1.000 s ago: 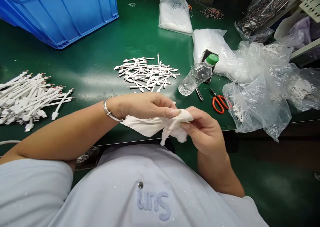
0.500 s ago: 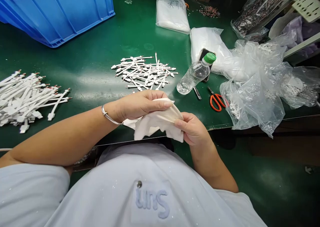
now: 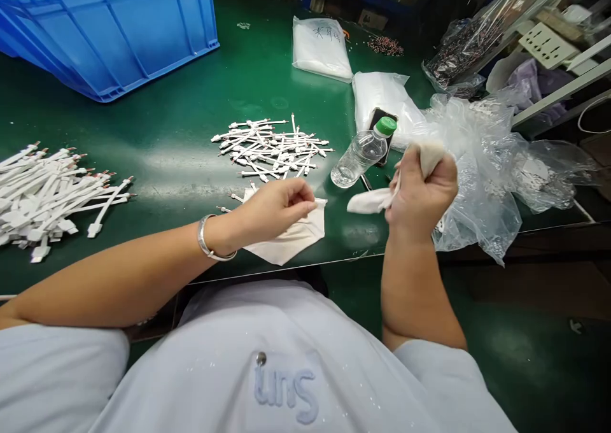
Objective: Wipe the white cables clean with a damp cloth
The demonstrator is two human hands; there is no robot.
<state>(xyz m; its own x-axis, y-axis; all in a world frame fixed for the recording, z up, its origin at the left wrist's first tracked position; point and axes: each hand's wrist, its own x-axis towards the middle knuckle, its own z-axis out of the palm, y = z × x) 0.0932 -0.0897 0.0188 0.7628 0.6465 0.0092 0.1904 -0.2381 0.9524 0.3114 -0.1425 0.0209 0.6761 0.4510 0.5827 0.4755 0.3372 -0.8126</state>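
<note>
My left hand [image 3: 274, 213] is over a flat white cloth [image 3: 291, 242] near the table's front edge. Its fingers are curled towards the thumb, with nothing visible between them; the hand covers part of the cloth. Raised to the right, my right hand [image 3: 422, 188] is closed around a bunched white cloth [image 3: 375, 200]. One end of that cloth hangs out to the left and another part pokes up above the fist. Just beyond my hands lies a loose pile of short white cables [image 3: 272, 146]. A clear bottle with a green cap [image 3: 360, 156] stands left of my right hand.
A larger heap of white cables [image 3: 57, 197] lies at the left, below a blue crate [image 3: 119, 38]. White packs [image 3: 322, 48] and a dark phone [image 3: 382, 118] are farther back. Crumpled clear bags [image 3: 482, 165] reach the right front edge. A power strip [image 3: 547, 44] hangs on the rack.
Both hands held white cloth together. My right hand has moved up and right with a bunched cloth, and another cloth now lies flat beneath my left hand.
</note>
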